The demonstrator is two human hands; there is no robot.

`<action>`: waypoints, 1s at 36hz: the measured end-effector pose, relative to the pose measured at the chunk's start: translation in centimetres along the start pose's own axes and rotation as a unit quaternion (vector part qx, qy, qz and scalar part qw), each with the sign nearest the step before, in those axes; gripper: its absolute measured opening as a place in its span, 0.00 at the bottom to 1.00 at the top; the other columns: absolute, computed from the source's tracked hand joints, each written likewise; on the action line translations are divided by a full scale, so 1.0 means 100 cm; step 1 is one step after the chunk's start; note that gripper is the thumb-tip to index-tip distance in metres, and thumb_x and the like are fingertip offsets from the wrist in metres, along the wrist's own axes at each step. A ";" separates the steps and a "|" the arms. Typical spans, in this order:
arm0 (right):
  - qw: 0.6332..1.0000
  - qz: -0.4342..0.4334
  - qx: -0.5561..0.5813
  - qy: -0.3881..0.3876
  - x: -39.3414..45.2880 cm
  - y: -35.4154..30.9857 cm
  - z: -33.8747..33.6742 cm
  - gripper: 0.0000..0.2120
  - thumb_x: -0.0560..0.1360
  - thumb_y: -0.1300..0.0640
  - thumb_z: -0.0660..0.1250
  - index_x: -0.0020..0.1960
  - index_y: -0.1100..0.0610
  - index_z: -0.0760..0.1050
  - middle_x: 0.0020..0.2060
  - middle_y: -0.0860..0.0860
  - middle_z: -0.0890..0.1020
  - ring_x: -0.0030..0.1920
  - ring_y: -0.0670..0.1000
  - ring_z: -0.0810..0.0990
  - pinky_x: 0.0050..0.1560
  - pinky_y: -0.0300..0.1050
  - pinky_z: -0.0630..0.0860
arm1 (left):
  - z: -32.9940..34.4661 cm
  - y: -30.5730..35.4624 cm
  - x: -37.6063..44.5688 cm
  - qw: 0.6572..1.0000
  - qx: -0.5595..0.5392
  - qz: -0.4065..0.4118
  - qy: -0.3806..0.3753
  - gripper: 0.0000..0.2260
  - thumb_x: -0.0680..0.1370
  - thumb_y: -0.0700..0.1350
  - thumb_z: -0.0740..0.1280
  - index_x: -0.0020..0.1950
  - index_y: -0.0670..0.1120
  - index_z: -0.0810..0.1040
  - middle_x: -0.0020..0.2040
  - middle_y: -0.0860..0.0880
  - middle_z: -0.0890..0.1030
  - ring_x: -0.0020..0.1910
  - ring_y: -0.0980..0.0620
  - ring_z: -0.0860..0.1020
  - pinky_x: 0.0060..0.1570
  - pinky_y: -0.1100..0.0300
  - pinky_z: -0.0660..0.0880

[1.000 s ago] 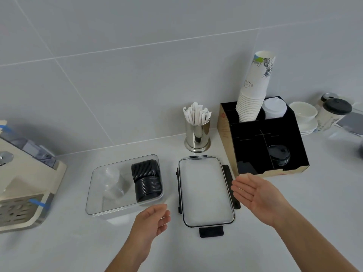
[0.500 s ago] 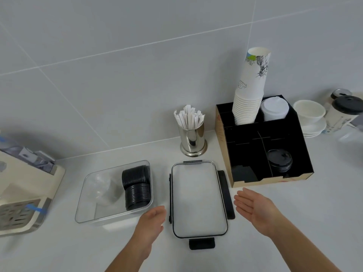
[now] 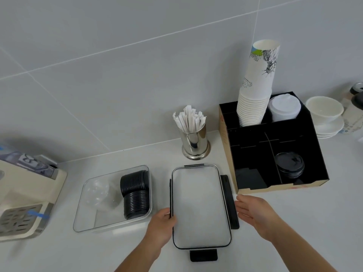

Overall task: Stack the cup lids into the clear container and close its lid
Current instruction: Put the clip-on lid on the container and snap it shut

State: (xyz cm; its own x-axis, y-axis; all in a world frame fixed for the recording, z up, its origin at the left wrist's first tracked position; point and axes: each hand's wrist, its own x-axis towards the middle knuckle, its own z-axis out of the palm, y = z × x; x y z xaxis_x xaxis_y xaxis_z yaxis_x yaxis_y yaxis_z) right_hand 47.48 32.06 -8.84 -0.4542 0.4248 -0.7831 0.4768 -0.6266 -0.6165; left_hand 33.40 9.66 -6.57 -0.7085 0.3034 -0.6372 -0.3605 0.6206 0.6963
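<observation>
An open clear container [image 3: 86,203] sits on the counter, left of centre. Stacks of black cup lids [image 3: 135,193] lie inside at its right end, with clear lids [image 3: 98,191] to their left. The container's lid [image 3: 200,207], clear with a black rim and black latches, lies flat just right of it. My left hand [image 3: 163,224] rests against the lid's left edge, fingers curled on the rim. My right hand [image 3: 253,213] is open, palm inward, close beside the right latch; contact is unclear.
A black organizer box [image 3: 255,183] behind the right hand holds stacked paper cups [image 3: 255,95], white lids [image 3: 283,107] and black lids [image 3: 289,166]. A metal cup of wrapped straws [image 3: 193,138] stands behind the lid. A beige machine [image 3: 25,195] is at left. Bowls on saucers [image 3: 324,114] sit far right.
Both hands have closed in on the container's lid: the left hand reached its left edge, the right hand came down beside the right latch.
</observation>
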 end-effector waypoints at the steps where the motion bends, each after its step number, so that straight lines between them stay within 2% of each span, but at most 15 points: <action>1: 1.000 -0.003 -0.017 0.006 0.001 0.000 0.000 0.19 0.80 0.57 0.63 0.67 0.66 0.72 0.56 0.61 0.81 0.58 0.59 0.79 0.67 0.54 0.73 | 0.000 -0.001 0.001 1.000 -0.001 -0.001 0.000 0.12 0.78 0.35 0.62 0.51 0.49 0.82 0.46 0.52 0.86 0.41 0.57 0.81 0.31 0.74 0.71; 3: 0.998 -0.014 -0.060 0.024 0.003 0.001 0.001 0.17 0.78 0.59 0.65 0.60 0.72 0.73 0.48 0.64 0.82 0.54 0.62 0.81 0.67 0.57 0.73 | -0.001 -0.002 0.004 1.000 0.000 -0.002 0.006 0.12 0.77 0.34 0.63 0.53 0.48 0.81 0.49 0.50 0.85 0.45 0.56 0.82 0.33 0.73 0.72; 4: 0.996 -0.021 -0.080 0.033 0.004 0.002 0.003 0.17 0.76 0.59 0.67 0.60 0.70 0.75 0.47 0.61 0.82 0.52 0.60 0.81 0.67 0.57 0.74 | -0.001 -0.003 0.006 1.000 0.005 -0.001 0.008 0.13 0.77 0.34 0.63 0.55 0.47 0.81 0.50 0.50 0.85 0.47 0.54 0.83 0.35 0.71 0.73; 6: 0.992 -0.041 -0.112 0.048 0.003 0.004 0.007 0.17 0.74 0.59 0.70 0.62 0.62 0.78 0.51 0.54 0.82 0.54 0.55 0.81 0.66 0.55 0.74 | -0.001 -0.005 0.010 1.000 0.010 0.002 0.011 0.13 0.77 0.35 0.64 0.58 0.46 0.81 0.52 0.49 0.85 0.51 0.53 0.82 0.41 0.67 0.74; 8: 0.988 -0.054 -0.133 0.062 0.003 0.005 0.010 0.18 0.73 0.60 0.71 0.63 0.58 0.78 0.54 0.53 0.82 0.57 0.55 0.79 0.66 0.54 0.74 | 0.000 -0.004 0.011 1.000 0.017 0.006 0.011 0.13 0.77 0.35 0.64 0.57 0.47 0.81 0.52 0.50 0.84 0.52 0.53 0.82 0.43 0.66 0.74; 12: 0.984 -0.061 -0.152 0.069 0.003 0.008 0.013 0.18 0.72 0.62 0.72 0.62 0.57 0.78 0.51 0.52 0.82 0.52 0.54 0.81 0.59 0.51 0.78 | 0.002 -0.002 0.010 1.000 0.017 0.003 0.006 0.13 0.77 0.35 0.64 0.52 0.51 0.82 0.49 0.53 0.85 0.49 0.54 0.83 0.41 0.66 0.73; 15: 0.984 -0.066 -0.152 0.058 0.000 0.010 0.018 0.09 0.71 0.66 0.71 0.50 0.58 0.81 0.42 0.50 0.85 0.43 0.52 0.82 0.53 0.52 0.80 | 0.002 -0.002 0.012 1.000 0.030 -0.004 0.001 0.14 0.77 0.36 0.63 0.54 0.49 0.83 0.49 0.52 0.86 0.47 0.54 0.83 0.39 0.67 0.72; 17: 0.982 -0.079 -0.162 0.060 0.001 0.011 0.020 0.07 0.72 0.67 0.70 0.45 0.58 0.83 0.37 0.48 0.86 0.40 0.52 0.83 0.47 0.49 0.81 | 0.003 0.000 0.011 0.999 0.033 -0.002 0.002 0.13 0.77 0.36 0.63 0.53 0.49 0.84 0.48 0.53 0.87 0.44 0.55 0.83 0.37 0.69 0.72; 20: 0.978 -0.086 -0.183 0.059 0.000 0.012 0.020 0.12 0.73 0.67 0.66 0.41 0.52 0.83 0.37 0.50 0.87 0.43 0.58 0.85 0.47 0.52 0.82 | 0.005 0.003 0.011 0.999 0.038 -0.002 0.006 0.12 0.77 0.37 0.63 0.50 0.50 0.84 0.46 0.51 0.87 0.38 0.56 0.80 0.35 0.68 0.72; 22: 0.976 -0.088 -0.189 0.060 0.000 0.012 0.020 0.15 0.73 0.68 0.65 0.39 0.50 0.82 0.38 0.52 0.87 0.46 0.61 0.85 0.49 0.53 0.82 | 0.006 0.004 0.012 0.999 0.041 -0.004 0.011 0.11 0.77 0.37 0.63 0.47 0.50 0.84 0.45 0.50 0.86 0.38 0.54 0.79 0.37 0.66 0.72; 25: 0.975 -0.096 -0.192 0.058 0.000 0.013 0.022 0.15 0.73 0.68 0.64 0.40 0.50 0.82 0.39 0.52 0.87 0.47 0.62 0.84 0.50 0.53 0.82 | 0.005 0.006 0.012 0.999 0.042 -0.006 0.021 0.11 0.77 0.36 0.63 0.44 0.49 0.82 0.41 0.50 0.83 0.37 0.52 0.78 0.39 0.61 0.72; 27: 0.975 -0.098 -0.190 0.054 0.000 0.014 0.023 0.15 0.73 0.68 0.64 0.41 0.52 0.83 0.38 0.51 0.87 0.45 0.60 0.85 0.47 0.52 0.82 | 0.004 0.006 0.012 0.999 0.042 -0.010 0.026 0.12 0.77 0.35 0.63 0.43 0.50 0.81 0.40 0.50 0.83 0.37 0.53 0.78 0.37 0.63 0.73; 30: 0.977 -0.101 -0.182 0.050 -0.004 0.016 0.022 0.15 0.74 0.69 0.63 0.42 0.52 0.82 0.38 0.48 0.86 0.43 0.53 0.85 0.39 0.41 0.79 | 0.004 0.003 0.010 0.998 0.046 -0.018 0.027 0.13 0.76 0.34 0.63 0.42 0.48 0.82 0.43 0.46 0.84 0.39 0.50 0.78 0.40 0.60 0.74; 32: 0.978 -0.101 -0.178 0.051 -0.007 0.017 0.021 0.15 0.75 0.69 0.63 0.42 0.51 0.82 0.38 0.47 0.86 0.42 0.51 0.85 0.36 0.37 0.78 | 0.005 0.000 0.007 0.998 0.046 -0.019 0.028 0.13 0.75 0.33 0.63 0.40 0.49 0.82 0.45 0.43 0.86 0.40 0.48 0.80 0.43 0.57 0.75; 36: 0.976 -0.109 -0.181 0.055 -0.009 0.016 0.015 0.15 0.75 0.68 0.63 0.43 0.51 0.83 0.37 0.48 0.87 0.41 0.53 0.85 0.39 0.43 0.79 | 0.007 0.000 0.001 0.999 0.035 -0.011 0.025 0.12 0.74 0.34 0.64 0.41 0.49 0.83 0.44 0.45 0.86 0.42 0.49 0.81 0.46 0.57 0.76</action>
State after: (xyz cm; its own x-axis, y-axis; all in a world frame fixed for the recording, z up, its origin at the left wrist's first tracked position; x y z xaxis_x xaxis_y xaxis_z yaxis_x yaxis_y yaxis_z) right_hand 47.49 29.67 -8.95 -0.5011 0.6025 -0.6212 0.6216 -0.2488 -0.7427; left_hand 33.79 10.22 -6.85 -0.7305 0.2532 -0.6342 -0.3344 0.6772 0.6555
